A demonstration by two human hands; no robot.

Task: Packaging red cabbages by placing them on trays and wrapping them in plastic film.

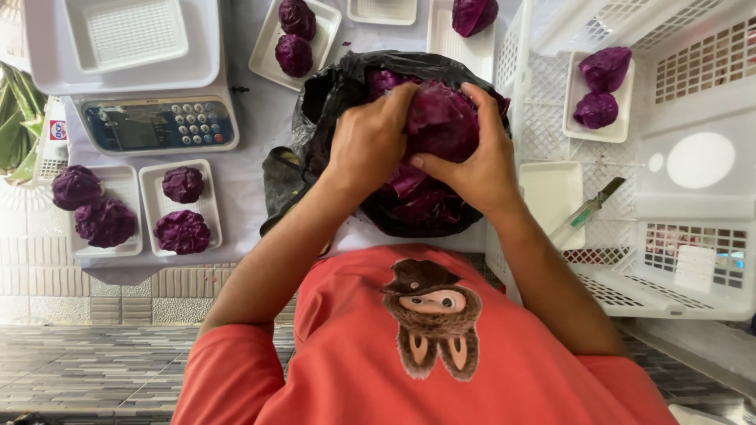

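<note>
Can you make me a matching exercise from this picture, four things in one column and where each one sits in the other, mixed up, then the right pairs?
Things:
1. Weighing scale
2. Knife
3. Red cabbage being gripped
4. Black bag

Places:
A. Under the gripped cabbage, holding loose purple leaves
B. Inside the white crate, green handle
C. Between the left hand and right hand
D. Upper left, an empty white tray on top

Pairs: 1-D, 2-B, 3-C, 4-A
</note>
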